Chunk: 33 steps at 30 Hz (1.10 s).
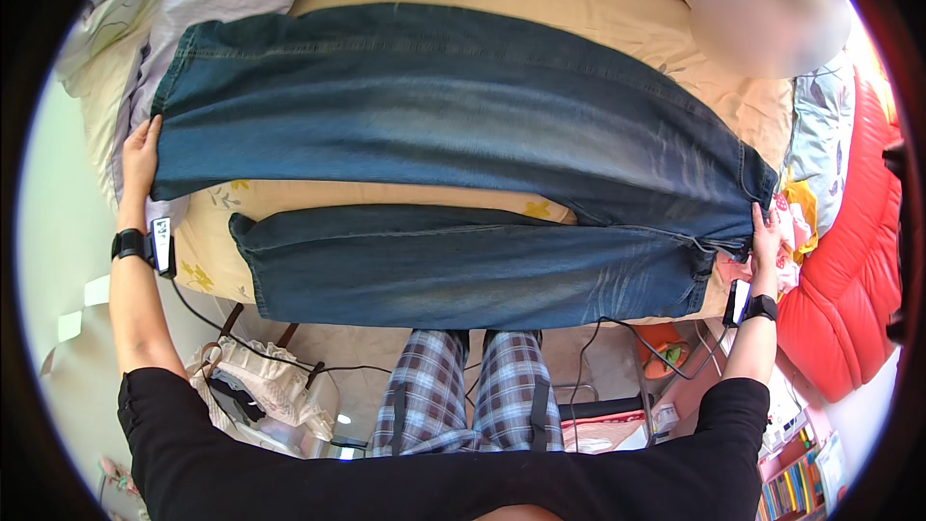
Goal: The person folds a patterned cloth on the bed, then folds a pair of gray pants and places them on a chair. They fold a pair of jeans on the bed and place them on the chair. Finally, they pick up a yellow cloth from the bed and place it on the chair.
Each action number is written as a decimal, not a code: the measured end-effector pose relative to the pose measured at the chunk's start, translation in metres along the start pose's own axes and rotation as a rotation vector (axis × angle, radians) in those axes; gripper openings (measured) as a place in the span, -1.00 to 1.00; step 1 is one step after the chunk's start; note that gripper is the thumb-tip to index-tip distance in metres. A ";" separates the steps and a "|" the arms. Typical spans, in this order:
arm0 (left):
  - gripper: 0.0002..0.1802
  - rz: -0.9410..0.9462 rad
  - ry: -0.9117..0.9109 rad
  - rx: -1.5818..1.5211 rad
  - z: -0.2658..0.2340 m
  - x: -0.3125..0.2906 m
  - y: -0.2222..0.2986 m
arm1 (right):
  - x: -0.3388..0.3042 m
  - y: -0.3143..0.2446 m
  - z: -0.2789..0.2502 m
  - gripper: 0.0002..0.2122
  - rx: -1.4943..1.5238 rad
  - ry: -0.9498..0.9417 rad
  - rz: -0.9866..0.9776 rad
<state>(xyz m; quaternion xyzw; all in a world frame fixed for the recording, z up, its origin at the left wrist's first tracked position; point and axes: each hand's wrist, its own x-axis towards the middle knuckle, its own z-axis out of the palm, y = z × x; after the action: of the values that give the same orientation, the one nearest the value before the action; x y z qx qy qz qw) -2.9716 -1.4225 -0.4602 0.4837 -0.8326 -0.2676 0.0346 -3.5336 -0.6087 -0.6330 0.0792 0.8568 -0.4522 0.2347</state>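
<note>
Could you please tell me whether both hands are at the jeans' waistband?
No, only the right hand is at the waistband; the left hand is at the far leg's hem.

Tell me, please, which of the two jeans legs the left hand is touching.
The far leg, farther from the person's body: the left hand touches its hem. The near leg has neither hand at its hem.
</note>
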 end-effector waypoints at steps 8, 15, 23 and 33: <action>-0.53 -0.114 -0.185 0.616 0.024 -0.026 0.012 | 0.004 -0.013 0.028 -0.57 -0.199 0.060 0.018; -0.47 -0.202 -0.018 0.226 0.089 0.005 0.036 | 0.025 -0.069 0.056 -0.59 0.129 0.054 0.022; -0.65 -0.387 -0.202 -0.791 0.055 0.017 0.062 | 0.051 -0.055 0.009 -0.63 0.301 -0.259 0.076; -0.33 -0.245 -0.001 -0.754 0.057 0.047 0.096 | 0.065 -0.035 0.034 -0.50 0.221 0.158 -0.009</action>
<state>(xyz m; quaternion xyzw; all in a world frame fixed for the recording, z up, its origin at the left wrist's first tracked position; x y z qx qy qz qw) -3.0902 -1.4005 -0.4723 0.5326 -0.6121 -0.5570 0.1775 -3.5920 -0.6619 -0.6544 0.1361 0.8181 -0.5371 0.1541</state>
